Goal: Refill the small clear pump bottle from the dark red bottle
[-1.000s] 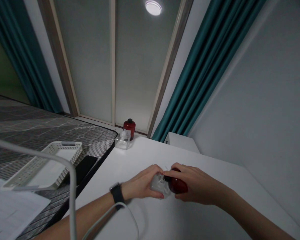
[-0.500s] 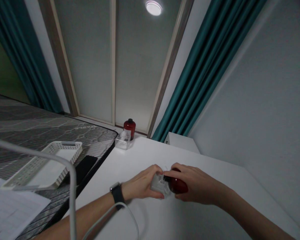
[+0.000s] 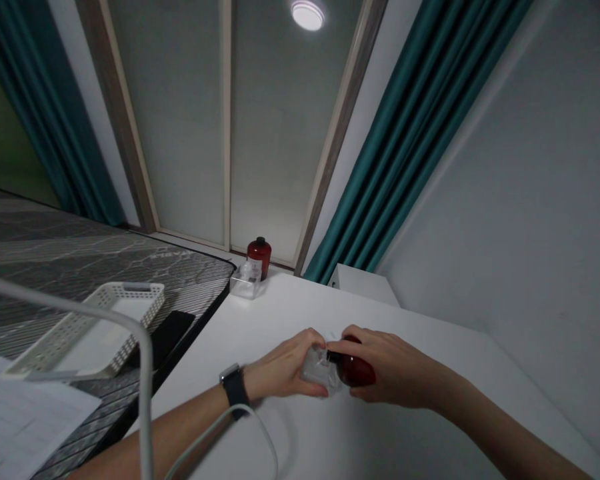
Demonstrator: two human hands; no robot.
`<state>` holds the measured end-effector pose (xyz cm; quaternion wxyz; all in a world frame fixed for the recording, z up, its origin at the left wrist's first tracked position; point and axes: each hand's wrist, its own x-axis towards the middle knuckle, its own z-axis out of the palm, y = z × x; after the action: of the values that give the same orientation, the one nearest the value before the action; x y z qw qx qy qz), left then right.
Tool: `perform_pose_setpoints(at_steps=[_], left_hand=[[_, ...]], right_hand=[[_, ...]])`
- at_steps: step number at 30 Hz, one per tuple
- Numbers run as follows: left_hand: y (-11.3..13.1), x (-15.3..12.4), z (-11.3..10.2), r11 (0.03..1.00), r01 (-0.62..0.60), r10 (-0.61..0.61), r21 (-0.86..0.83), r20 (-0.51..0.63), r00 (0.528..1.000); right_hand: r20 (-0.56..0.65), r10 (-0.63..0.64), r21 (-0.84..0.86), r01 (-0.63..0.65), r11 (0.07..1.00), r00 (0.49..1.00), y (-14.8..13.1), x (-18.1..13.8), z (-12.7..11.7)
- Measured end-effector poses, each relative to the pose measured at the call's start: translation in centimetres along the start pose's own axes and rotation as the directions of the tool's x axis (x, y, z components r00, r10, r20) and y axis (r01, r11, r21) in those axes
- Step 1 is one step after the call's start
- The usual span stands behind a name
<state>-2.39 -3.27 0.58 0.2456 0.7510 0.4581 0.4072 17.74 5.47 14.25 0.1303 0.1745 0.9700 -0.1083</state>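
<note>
Head view: your left hand holds with its fingers a clear container, your right hand a red bottle, already tipped toward it; what remains inside, I cannot tell.

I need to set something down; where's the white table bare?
Bare white tabletop: between left hand and far transparent box; between right hand and grey wall. Crowded: far corner (box, black-capped red bottle) and around the handheld red bottle.

Dark red on the lower-centre bottle, black on its cap; white across the tabletop; teal on the upper-right curtain; pale-lined grey on the mat, left.
</note>
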Motion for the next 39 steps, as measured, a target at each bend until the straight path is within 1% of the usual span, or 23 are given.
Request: perform_pose_setpoints(at_steps=[10, 17, 32, 39], left_hand=[[-0.13, -0.07, 0.12, 1.0, 0.002, -0.002, -0.012, -0.003, 1.0], [-0.36, -0.07, 0.31, 0.999, -0.035, 0.034, -0.019, -0.021, 0.999], [0.35, 0.0, 0.05, 1.0, -0.007, 0.006, -0.027, -0.023, 1.0], [0.35, 0.04, 0.07, 0.999, -0.028, 0.028, -0.028, -0.021, 0.999]], right_hand=[[-0.003, 0.001, -0.007, -0.001, 1.0, 1.0, -0.1, 0.03, -0.05], [0.001, 0.002, -0.001, -0.002, 1.0, 1.0, -0.24, -0.02, -0.32], [0.016, 0.01, -0.016, -0.01, 1.0, 1.0, -0.53, -0.06, -0.72], [0.008, 0.002, -0.022, -0.002, 1.0, 1.0, -0.33, -0.17, -0.73]])
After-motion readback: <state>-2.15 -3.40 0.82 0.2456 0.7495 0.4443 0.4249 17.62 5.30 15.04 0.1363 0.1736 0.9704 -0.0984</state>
